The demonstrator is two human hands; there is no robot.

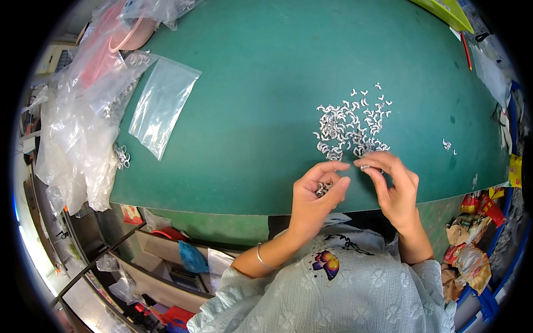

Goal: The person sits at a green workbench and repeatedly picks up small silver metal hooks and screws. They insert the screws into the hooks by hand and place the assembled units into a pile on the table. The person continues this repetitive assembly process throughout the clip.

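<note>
Many small curved silvery metal pieces (pixel 333 123) lie in a loose heap on the green table (pixel 250 111), right of its middle. My left hand (pixel 319 188) is at the near side of the heap, its fingers curled around a cluster of small metal pieces (pixel 323 189) in the palm. Just to its right, my right hand (pixel 393 186) pinches one small metal piece (pixel 364 167) between thumb and fingertips. The two hands face each other, close but apart. The exact shape of the pinched piece is too small to tell.
A flat clear plastic bag (pixel 165 105) lies on the left, beside a large crumpled plastic bag (pixel 83 127) and a pink basin (pixel 136 36). A few stray metal pieces (pixel 447 145) lie at right. A yellow-green tray (pixel 447 12) and red pencil (pixel 466 51) are at far right.
</note>
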